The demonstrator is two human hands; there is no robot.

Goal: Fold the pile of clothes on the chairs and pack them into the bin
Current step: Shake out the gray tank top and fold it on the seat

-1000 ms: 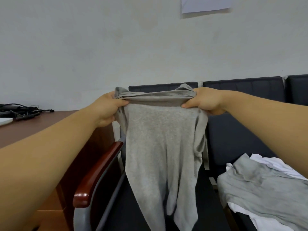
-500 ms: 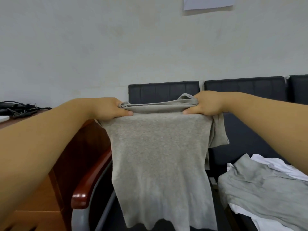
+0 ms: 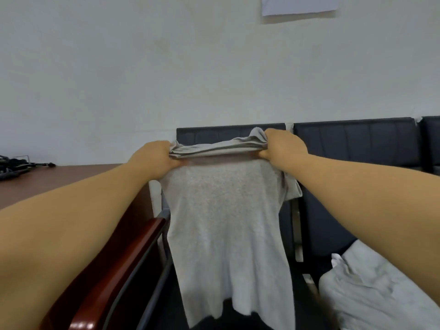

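Note:
A light grey T-shirt (image 3: 226,222) hangs spread out in the air in front of a black chair (image 3: 228,133). My left hand (image 3: 154,160) grips its bunched top edge on the left, and my right hand (image 3: 283,146) grips the same edge on the right. One short sleeve dangles below my right hand. The hem hangs loose above the chair seat. A pile of grey and white clothes (image 3: 381,289) lies on the neighbouring chair at the lower right. No bin shows in the view.
A brown wooden desk (image 3: 59,179) with black cables (image 3: 14,165) stands at the left. The near chair has a red-brown wooden armrest (image 3: 119,270). A row of black chair backs (image 3: 357,144) lines the pale wall, with a paper sheet (image 3: 297,4) above.
The shirt was gathered narrow between my hands and hung like two strips; my hands pulled apart and it now hangs flat and wide. My view tilted slightly upward.

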